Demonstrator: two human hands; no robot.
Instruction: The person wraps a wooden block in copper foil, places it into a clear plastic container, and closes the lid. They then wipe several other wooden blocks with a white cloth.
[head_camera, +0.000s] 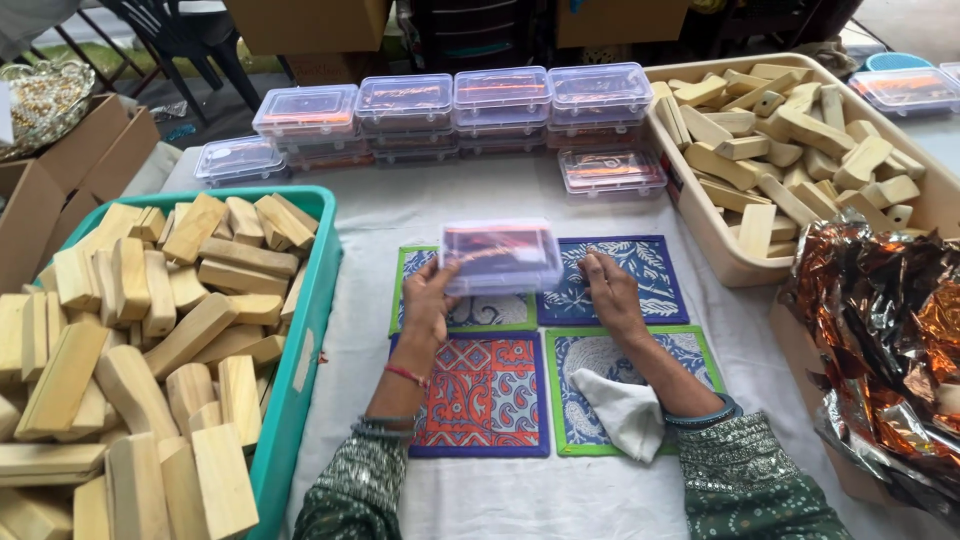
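Holding a clear plastic box (501, 256) above four patterned cloth mats (480, 395), the left hand (428, 303) and right hand (610, 292) pinch its two ends between fingers and thumb. Gripped only at the edges, it could slip or pop open. Matching clear boxes (452, 110) stand stacked in a row behind; a teal crate (300, 360) and a beige tub (705, 215) hold pale wooden blocks (150, 330).

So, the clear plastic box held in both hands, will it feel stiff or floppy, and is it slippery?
The clear plastic box probably feels stiff: its edges stay straight between the left hand and right hand. Likely light, since fingertips alone carry it. Its glossy lid suggests it may slip somewhat.
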